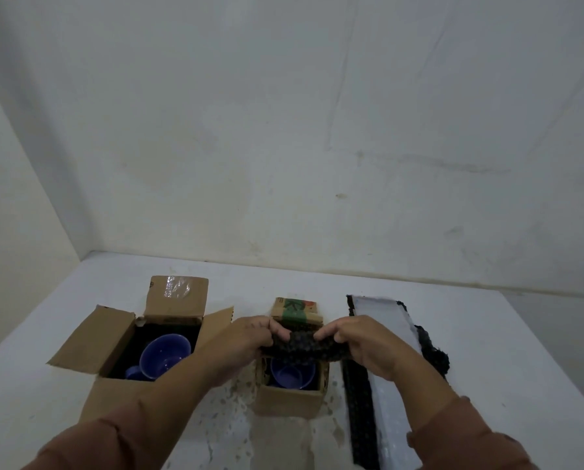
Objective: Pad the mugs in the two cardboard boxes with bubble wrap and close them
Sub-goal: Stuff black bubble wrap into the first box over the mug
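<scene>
Two open cardboard boxes stand on the white table. The larger left box [114,337] holds a blue mug [165,354] lying tilted on dark padding. The smaller right box [288,400] holds another blue mug [292,373], upright. Just above the small box's opening, my left hand [249,337] and my right hand [361,340] both grip a bunched piece of dark bubble wrap [304,349], one hand at each end. The wrap hides the back of that box's opening.
A long strip of dark and white bubble wrap [382,368] lies on the table to the right of the small box, with a crumpled dark end [434,351]. The larger box's flaps stand open. A white wall rises behind the table.
</scene>
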Demonstrator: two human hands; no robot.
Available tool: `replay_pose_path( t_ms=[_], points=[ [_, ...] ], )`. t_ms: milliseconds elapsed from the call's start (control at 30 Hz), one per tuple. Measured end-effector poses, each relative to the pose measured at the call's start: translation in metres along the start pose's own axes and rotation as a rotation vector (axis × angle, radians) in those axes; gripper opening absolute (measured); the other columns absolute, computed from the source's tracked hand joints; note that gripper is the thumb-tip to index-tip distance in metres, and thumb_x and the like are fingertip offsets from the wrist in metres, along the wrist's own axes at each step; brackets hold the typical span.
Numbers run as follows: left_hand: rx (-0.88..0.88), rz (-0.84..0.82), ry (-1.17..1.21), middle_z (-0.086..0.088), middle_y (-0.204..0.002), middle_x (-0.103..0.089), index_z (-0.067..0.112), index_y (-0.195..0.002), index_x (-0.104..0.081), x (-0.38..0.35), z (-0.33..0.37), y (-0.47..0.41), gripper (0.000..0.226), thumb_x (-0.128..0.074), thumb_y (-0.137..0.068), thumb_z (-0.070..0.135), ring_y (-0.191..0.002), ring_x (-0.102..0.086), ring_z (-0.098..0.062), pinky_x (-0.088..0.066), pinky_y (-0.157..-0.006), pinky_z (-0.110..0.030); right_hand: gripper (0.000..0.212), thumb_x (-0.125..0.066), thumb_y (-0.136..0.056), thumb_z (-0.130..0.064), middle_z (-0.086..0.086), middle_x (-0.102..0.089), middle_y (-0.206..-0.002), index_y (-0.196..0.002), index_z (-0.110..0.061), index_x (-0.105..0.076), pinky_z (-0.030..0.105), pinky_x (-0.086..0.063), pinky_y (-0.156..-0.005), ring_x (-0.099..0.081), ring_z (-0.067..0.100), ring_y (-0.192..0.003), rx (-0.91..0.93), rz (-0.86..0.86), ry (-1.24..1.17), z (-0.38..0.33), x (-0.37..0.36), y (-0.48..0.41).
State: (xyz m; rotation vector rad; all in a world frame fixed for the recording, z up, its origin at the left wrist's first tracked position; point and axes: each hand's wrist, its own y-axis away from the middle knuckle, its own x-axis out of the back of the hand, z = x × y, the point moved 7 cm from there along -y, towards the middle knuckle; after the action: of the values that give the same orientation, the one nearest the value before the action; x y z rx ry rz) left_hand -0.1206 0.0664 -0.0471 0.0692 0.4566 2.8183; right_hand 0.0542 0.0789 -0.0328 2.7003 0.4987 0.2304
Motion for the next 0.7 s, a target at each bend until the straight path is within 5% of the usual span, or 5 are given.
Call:
replay_pose_path(
  t_ms=[100, 200, 367, 567, 700],
  points=[
    [-0.024, -0.031, -0.457, 0.004, -0.102, -0.067, 0.023, -0.087, -0.069, -0.001, -0.009, 0.000, 0.012, -0.058, -0.089, 0.017, -0.095, -0.061, -0.011, -0.050, -0.080, -0.021, 0.017, -0.069, -0.077, -0.030, 0.003, -0.068, -0.108, -0.088, -0.019, -0.075, 0.034, -0.051, -0.092, -0.062, 0.018, -0.101, -0.016, 0.007, 0.485, 0.009, 0.000, -0.007],
    [-0.062, -0.089, -0.876, 0.007, -0.099, -0.053, 0.027, -0.103, -0.051, -0.016, -0.020, -0.009, 0.028, -0.056, -0.084, 0.007, -0.090, -0.055, -0.013, -0.049, -0.075, -0.025, 0.029, -0.057, -0.086, -0.009, 0.001, -0.057, -0.112, -0.111, -0.022, -0.060, 0.026, -0.047, -0.074, -0.055, 0.018, -0.097, 0.101, -0.059, 0.945, 0.012, -0.021, -0.015],
    [-0.086, -0.163, -1.230, -0.008, -0.120, -0.060, 0.020, -0.119, -0.052, -0.037, -0.031, -0.019, 0.036, -0.048, -0.089, 0.002, -0.106, -0.058, -0.025, -0.045, -0.084, -0.031, 0.033, -0.052, -0.083, -0.003, 0.011, -0.061, -0.116, -0.113, -0.017, -0.058, 0.038, -0.049, -0.084, -0.057, 0.031, -0.103, 0.147, -0.208, 1.279, 0.028, -0.041, -0.025],
    [-0.034, -0.353, -1.347, -0.004, -0.133, -0.055, 0.021, -0.123, -0.061, -0.039, -0.048, -0.027, 0.039, -0.049, -0.091, 0.001, -0.114, -0.055, -0.025, -0.043, -0.101, -0.032, 0.026, -0.052, -0.088, -0.008, 0.013, -0.067, -0.110, -0.109, -0.012, -0.068, 0.034, -0.044, -0.090, -0.058, 0.031, -0.099, 0.052, -0.377, 1.425, 0.037, -0.053, -0.032],
    [0.004, -0.439, -1.548, -0.008, -0.132, -0.057, 0.022, -0.134, -0.052, -0.043, -0.056, -0.030, 0.049, -0.048, -0.091, -0.001, -0.115, -0.056, -0.029, -0.043, -0.104, -0.038, 0.023, -0.050, -0.089, -0.010, 0.013, -0.065, -0.095, -0.102, -0.009, -0.070, 0.049, -0.039, -0.094, -0.049, 0.025, -0.076, -0.036, -0.375, 1.481, 0.049, -0.056, -0.040]
  ],
)
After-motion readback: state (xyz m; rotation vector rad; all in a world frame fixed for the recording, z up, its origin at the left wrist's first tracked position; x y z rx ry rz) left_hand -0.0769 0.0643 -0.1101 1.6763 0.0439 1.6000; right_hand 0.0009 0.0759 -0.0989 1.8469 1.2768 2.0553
